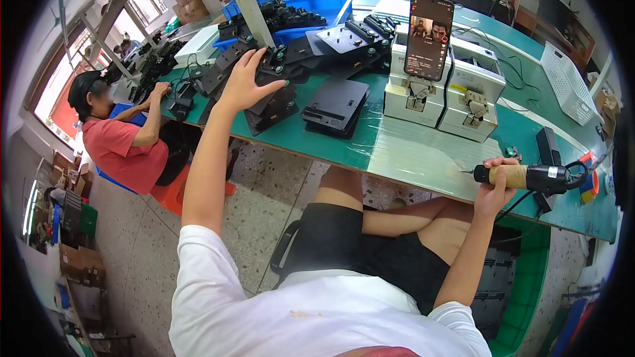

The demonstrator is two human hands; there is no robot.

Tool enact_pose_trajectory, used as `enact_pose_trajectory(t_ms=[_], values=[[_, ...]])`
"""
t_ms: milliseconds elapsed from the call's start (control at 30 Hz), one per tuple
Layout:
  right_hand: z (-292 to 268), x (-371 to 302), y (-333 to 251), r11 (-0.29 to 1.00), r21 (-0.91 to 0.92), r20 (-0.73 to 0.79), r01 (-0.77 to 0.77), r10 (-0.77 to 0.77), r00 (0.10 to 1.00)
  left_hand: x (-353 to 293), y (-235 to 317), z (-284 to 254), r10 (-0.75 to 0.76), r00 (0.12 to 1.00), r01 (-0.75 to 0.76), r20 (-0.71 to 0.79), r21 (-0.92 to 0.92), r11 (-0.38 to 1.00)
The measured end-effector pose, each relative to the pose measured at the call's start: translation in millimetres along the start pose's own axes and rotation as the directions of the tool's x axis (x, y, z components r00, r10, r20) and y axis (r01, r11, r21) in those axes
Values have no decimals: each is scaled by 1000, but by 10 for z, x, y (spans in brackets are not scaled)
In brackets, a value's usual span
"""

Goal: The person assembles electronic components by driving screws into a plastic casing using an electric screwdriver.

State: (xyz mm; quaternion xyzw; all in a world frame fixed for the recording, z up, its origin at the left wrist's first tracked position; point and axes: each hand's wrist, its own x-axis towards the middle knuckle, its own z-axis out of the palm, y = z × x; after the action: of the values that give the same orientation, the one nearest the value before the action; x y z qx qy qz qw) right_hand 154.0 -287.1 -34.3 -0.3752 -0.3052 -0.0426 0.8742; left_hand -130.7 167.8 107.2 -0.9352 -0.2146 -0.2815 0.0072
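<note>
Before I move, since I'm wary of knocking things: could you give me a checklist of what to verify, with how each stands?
1. Driver held: ok, the right hand is wrapped around it.
2. Bit away from the panel stack: ok, it points toward the left, well apart.
3. Left hand holding a part: not ok, it is spread open.
4. Left hand touching the black parts: cannot tell, this view does not settle contact.
5. Phone upright: ok.
6. Co-worker's hand away from yours: ok, it is farther left.
</note>
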Motion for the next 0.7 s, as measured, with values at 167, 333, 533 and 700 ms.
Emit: enact_pose_trajectory(t_ms=[167, 333, 533, 700], values=[[-4, 4, -28, 999, 9, -17, -40, 40, 999, -269, -257, 325, -129, 981, 134, 145, -26, 991], [1, -10, -80, 998, -8, -20, -62, 62, 998, -363, -299, 627, -161, 971, 167, 178, -19, 986], [6, 0, -57, 999, -43, 7, -33, 33, 999, -424, -337, 806, -238, 971, 238, 11, 31, 971], [11, -8, -53, 998, -54, 12, -11, 12, 1000, -440, -361, 899, -297, 955, 296, -23, -26, 955]])
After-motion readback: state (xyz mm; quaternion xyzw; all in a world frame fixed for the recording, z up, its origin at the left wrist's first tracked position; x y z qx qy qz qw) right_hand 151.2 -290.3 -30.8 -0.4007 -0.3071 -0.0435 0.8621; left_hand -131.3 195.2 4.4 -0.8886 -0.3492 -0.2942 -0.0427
